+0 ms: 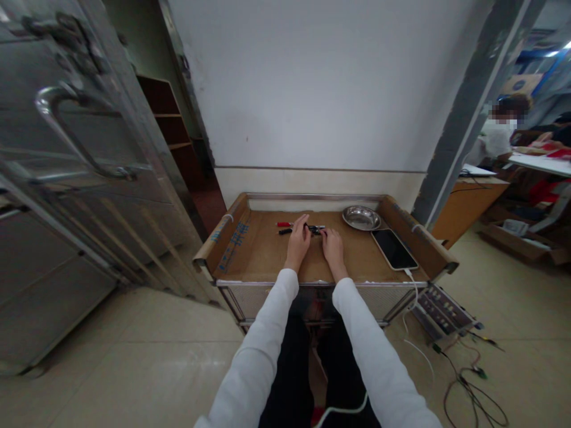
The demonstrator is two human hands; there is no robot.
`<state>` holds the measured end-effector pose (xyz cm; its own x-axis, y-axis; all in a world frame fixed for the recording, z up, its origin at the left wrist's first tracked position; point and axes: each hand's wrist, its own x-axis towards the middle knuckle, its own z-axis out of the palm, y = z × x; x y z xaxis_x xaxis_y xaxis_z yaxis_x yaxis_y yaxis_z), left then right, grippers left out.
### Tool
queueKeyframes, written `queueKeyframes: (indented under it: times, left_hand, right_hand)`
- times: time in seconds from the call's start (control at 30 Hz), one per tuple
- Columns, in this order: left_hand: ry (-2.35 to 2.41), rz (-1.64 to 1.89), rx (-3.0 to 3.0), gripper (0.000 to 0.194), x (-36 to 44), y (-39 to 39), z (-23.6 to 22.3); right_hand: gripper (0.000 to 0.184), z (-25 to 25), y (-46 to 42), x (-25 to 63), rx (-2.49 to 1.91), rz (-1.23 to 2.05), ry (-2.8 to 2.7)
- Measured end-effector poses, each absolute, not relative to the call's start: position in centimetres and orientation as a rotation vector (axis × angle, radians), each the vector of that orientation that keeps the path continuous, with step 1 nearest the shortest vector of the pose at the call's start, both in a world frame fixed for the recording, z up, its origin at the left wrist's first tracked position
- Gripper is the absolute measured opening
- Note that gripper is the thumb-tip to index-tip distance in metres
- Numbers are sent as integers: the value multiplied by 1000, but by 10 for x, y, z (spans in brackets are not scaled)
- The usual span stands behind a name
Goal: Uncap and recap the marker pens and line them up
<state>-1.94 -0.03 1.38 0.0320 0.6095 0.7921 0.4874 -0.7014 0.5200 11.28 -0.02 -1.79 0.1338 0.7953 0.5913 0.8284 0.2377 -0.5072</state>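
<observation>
Both my hands rest on a cardboard-lined metal cart. My left hand lies over a pair of pliers with red and black handles, fingers stretched onto them. My right hand is just right of it, fingers curled by the pliers' dark jaw end. What the right fingers grip is too small to make out.
A steel bowl stands at the cart's back right, a dark tablet with a white cable lies beside it. A metal door is at left. Cables and a power strip lie on the floor at right. A person sits at a far desk.
</observation>
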Motion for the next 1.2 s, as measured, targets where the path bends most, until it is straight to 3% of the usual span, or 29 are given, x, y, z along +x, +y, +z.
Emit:
queueKeyframes:
  times: [0.3, 0.67, 1.0, 1.2]
  left_hand:
    - [1315, 1801, 2072, 19, -19, 3, 11]
    - [1317, 1506, 2113, 7, -23, 11, 1]
    - [1299, 1328, 2090, 16, -25, 25, -15]
    - [1396, 1272, 2147, 18, -25, 22, -16]
  right_hand:
    - [20, -22, -1, 114, -1551, -106, -1687]
    - [17, -7, -6, 106, -1517, 5, -1891]
    - [38, -4, -9, 111, -1333, 134, -1487]
    - [39, -6, -10, 112, -1388, 119, -1512]
